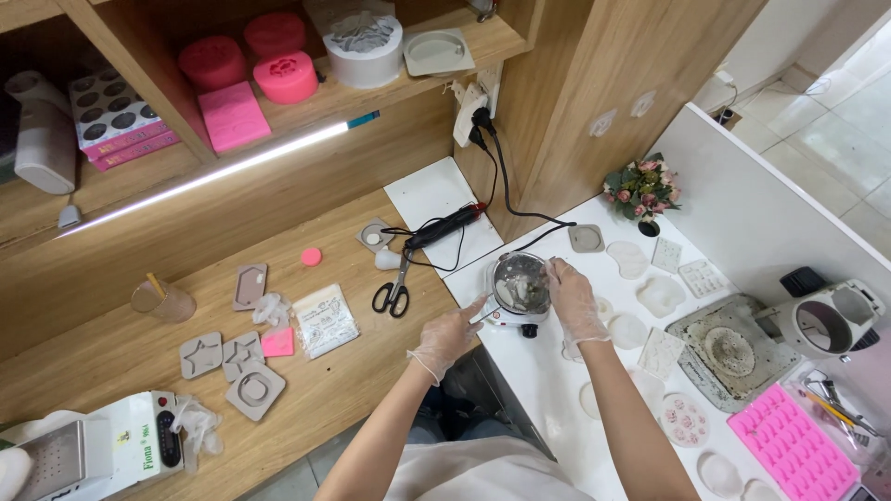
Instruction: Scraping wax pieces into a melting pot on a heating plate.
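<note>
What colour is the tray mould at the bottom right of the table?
Pink; the tray mould shows clearly in the head view, a rectangular slab with rows of small cavities.

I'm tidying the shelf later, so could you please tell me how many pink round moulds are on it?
3, all on the upper shelf: left mould, back mould, front mould. More may be hidden deeper in.

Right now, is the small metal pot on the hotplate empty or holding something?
Holding something: pale lumps show inside the metal pot, under the right hand.
</note>
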